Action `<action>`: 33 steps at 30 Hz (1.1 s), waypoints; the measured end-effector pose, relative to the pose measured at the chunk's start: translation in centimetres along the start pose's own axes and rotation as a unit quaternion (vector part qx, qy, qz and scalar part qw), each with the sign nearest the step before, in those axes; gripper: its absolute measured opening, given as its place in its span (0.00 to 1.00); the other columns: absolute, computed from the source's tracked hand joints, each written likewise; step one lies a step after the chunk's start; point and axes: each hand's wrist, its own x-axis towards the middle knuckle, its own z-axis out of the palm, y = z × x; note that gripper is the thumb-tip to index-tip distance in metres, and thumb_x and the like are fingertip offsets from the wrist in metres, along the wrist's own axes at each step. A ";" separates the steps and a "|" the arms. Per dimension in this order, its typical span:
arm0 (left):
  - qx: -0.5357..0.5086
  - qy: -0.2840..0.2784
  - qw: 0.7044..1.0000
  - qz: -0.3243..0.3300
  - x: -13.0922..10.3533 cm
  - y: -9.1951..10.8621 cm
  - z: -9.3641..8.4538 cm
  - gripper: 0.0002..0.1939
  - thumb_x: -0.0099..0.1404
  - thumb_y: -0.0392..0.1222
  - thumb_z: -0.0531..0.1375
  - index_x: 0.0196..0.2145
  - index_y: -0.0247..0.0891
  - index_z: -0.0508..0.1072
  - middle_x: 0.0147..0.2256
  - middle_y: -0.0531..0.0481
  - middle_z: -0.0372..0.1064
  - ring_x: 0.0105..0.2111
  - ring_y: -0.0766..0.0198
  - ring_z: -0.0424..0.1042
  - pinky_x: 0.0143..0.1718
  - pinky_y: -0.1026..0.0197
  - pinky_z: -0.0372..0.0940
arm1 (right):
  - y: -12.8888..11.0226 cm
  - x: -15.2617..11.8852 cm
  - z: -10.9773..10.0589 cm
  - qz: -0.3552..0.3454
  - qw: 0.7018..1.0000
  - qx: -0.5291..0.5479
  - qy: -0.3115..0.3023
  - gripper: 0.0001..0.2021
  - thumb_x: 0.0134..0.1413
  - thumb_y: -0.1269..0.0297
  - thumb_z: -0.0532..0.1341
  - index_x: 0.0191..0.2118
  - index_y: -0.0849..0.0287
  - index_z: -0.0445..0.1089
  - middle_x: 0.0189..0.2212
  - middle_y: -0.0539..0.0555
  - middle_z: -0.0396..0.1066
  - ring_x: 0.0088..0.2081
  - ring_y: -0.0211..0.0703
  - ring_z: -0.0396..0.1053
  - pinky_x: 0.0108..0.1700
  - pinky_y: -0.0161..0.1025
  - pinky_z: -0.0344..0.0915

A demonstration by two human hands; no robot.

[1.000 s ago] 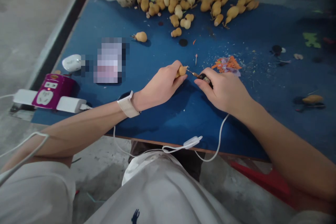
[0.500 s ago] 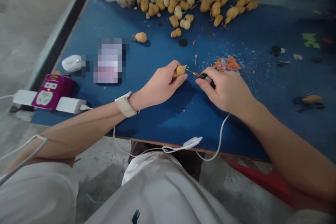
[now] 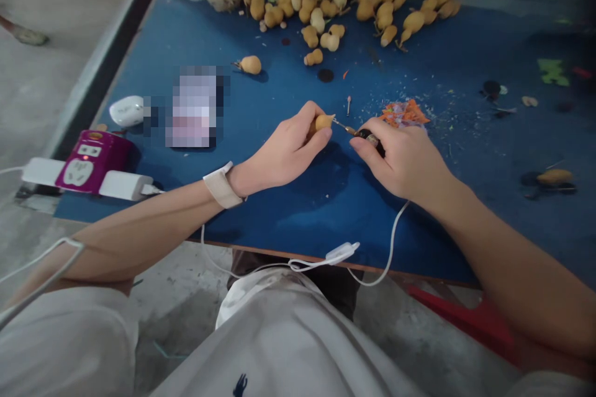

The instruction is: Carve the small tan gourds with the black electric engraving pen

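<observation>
My left hand [image 3: 294,149] is closed around a small tan gourd [image 3: 322,123], its pointed end facing right. Closed on the black body of a small corded rotary tool [image 3: 370,138] is my right hand [image 3: 404,158]. From the tool's brass collar a thin metal bit [image 3: 343,126] reaches left to the gourd's pointed end; whether it touches the gourd I cannot tell. A white cord [image 3: 393,239] hangs below my right hand and runs to an inline switch [image 3: 341,253] at the table's front edge. A loose pink-headed bit [image 3: 349,105] lies just beyond the hands.
Several gourds [image 3: 307,9] are heaped along the back of the blue table [image 3: 279,223]. One gourd [image 3: 250,65] lies apart. Orange scraps [image 3: 405,113] and pale shavings lie beyond my right hand. At left are a blurred-out flat object [image 3: 193,108], a white case [image 3: 126,111] and a purple power adapter [image 3: 95,161].
Both hands have shifted very slightly to the right, still holding the gourd and the tool. Another person's foot has come into view on the floor at the far left.
</observation>
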 end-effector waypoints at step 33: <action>0.028 -0.013 0.999 0.012 0.0 0.2 0.0 0.16 0.87 0.46 0.57 0.38 0.46 0.59 0.27 0.56 0.63 0.28 0.63 0.64 0.32 0.56 0.58 | 0.1 -0.1 0.4 -0.007 1.000 -0.006 0.005 0.17 0.81 0.48 0.55 0.44 0.52 0.73 0.26 0.54 0.76 0.29 0.54 0.74 0.34 0.44 0.57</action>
